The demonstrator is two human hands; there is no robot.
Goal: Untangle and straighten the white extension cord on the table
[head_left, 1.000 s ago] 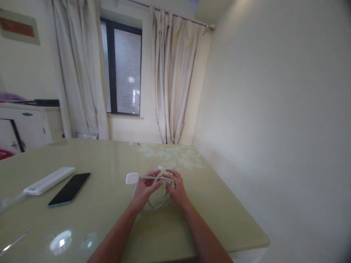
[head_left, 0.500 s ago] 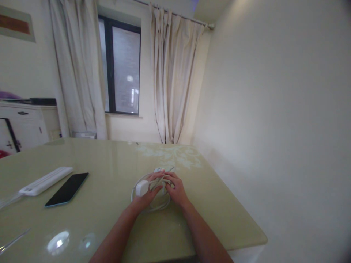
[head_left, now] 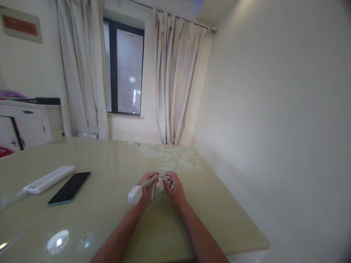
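A coiled white cable (head_left: 158, 197) is held between my two hands just above the glossy table. My left hand (head_left: 146, 186) is closed round the left side of the loops. Against its outer side hangs a white block (head_left: 135, 195), which looks like a plug or charger. My right hand (head_left: 174, 189) grips the right side of the coil, thumb and fingers wrapped over the strands. A smaller white piece (head_left: 158, 182) shows between the hands; its kind is hard to make out.
On the pale green table (head_left: 109, 157), a black phone (head_left: 69, 188) lies left of my hands, beside a white power strip (head_left: 49, 179). A thin slender object (head_left: 15, 241) is at the near left. A wall rises along the right side.
My hands have tilted and turned the coil. The white block has shifted left and down, and the loops are gathered more tightly between my hands. The view has shifted slightly.
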